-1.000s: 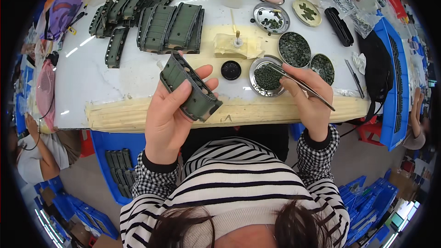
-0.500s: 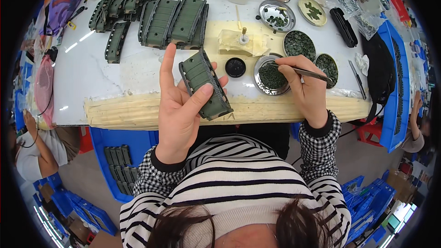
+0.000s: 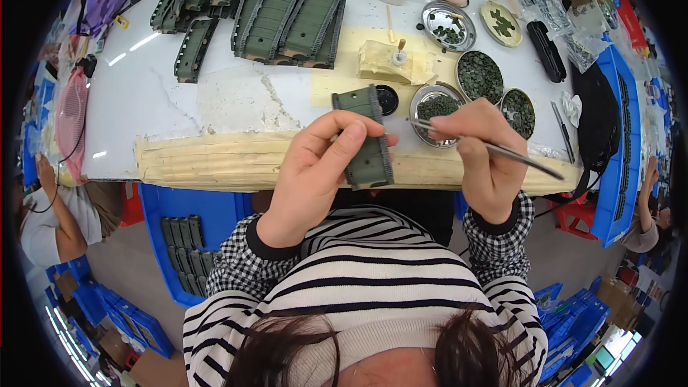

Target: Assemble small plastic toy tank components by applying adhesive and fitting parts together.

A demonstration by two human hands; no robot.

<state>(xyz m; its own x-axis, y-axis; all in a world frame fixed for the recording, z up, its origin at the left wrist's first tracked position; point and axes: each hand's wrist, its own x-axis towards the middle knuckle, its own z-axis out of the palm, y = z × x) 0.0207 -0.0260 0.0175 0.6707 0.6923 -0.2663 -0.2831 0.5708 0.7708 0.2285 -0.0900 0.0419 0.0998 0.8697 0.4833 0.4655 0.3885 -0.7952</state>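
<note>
My left hand [image 3: 309,175] is closed around a dark green ribbed model piece [image 3: 367,161] with toothed edges, the thumb and forefinger pressing across it. Metal tweezers [image 3: 529,162] are gripped in my right hand [image 3: 493,161]. Their tip points left toward the piece and is apart from it; whether a tiny part sits in the tip is too small to tell. Beneath the tweezers' tip lies a round metal dish [image 3: 414,120] holding fine green parts [image 3: 437,106]. A small black round lid [image 3: 388,98] is partly behind the held piece.
Similar green pieces [image 3: 308,23] are stacked at the far left. Behind the dish stand a tape-covered block [image 3: 376,61] with a small bottle [image 3: 399,57], and bowls of green parts [image 3: 480,75]. A knife-like tool [image 3: 562,129] lies right. Below left is a blue tray [image 3: 161,226].
My left hand has brought the green piece rightward and turned it, curling its forefinger over it. The tweezers have lifted out of the dish of fine parts, toward me.
</note>
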